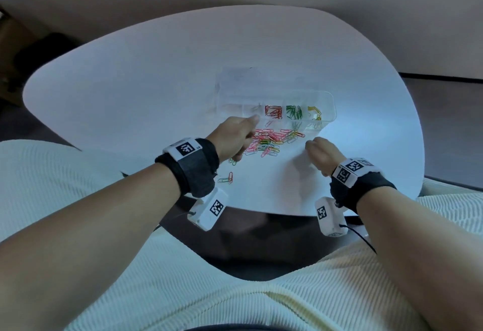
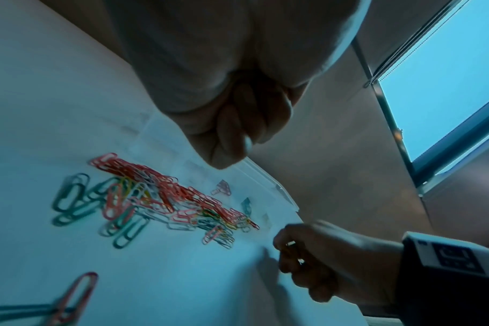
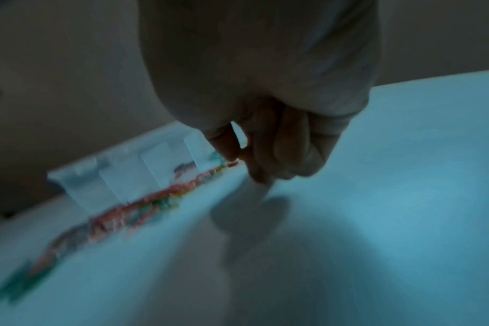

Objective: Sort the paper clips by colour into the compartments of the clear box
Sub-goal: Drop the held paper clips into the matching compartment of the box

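My left hand [image 1: 235, 135] reaches over the near-left end of the clear box [image 1: 329, 100], fingers bunched together at the tips above the box's near rim; from the left wrist view the fingers [image 2: 232, 141] are curled tight against the thumb, but whether a clip sits between them I cannot tell. My right hand [image 1: 322, 152] rests low on the white table [image 1: 130, 82], just right of the loose pile of paper clips [image 1: 271, 139], fingers curled in; the left wrist view shows something small and pale glinting at its fingertips, too small to name. The right wrist view is blurred. The box lies lengthwise just beyond the pile. In its compartments: red clips [image 1: 274, 112] near the middle, green clips [image 1: 294, 112] next to the right, yellow clips [image 1: 315, 113] at the right end. The left compartments look pale, contents unclear. The pile is a mix of pink, red, green, yellow and white, touching the box's near wall. A few stray clips [image 1: 226, 178] lie apart, near the table's front edge below my left wrist. Both wrists wear black bands with marker-tagged white blocks.
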Tool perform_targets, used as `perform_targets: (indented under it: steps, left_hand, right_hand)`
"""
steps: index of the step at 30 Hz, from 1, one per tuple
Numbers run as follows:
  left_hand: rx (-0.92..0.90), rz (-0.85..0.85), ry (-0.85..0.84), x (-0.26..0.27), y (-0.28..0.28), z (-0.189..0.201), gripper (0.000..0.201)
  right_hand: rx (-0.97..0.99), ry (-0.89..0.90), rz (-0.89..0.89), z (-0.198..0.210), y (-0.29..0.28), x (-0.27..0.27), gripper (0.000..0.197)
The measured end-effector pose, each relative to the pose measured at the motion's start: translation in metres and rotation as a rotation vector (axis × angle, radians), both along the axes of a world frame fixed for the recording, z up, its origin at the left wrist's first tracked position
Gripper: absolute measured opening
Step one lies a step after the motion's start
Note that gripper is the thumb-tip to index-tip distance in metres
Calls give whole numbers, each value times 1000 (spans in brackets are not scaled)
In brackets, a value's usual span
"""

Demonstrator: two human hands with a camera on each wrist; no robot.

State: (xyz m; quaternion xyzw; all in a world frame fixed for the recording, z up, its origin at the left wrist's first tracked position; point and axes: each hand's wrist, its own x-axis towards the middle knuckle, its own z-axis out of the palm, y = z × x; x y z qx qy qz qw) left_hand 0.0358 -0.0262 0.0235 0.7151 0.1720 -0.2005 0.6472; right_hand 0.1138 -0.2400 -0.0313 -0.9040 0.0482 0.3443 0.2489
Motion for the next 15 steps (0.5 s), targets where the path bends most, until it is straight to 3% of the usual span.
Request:
perform_targets:
  steps: [3,7,11,15]
  left_hand:
    - [-106,13,52,10,-11,4,44]
    - [-156,30,30,37,-30,13,33]
    - [-19,-7,64,70,-50,21,28]
    - [212,-99,142,98,-68,21,20]
  right_hand:
    - [418,196,-272,26,8,7,27]
    - [683,204,-338,72,7,28,34]
    - [648,39,-378,86,-9,46,18]
    - [530,50,-416,67,-19,48,18]
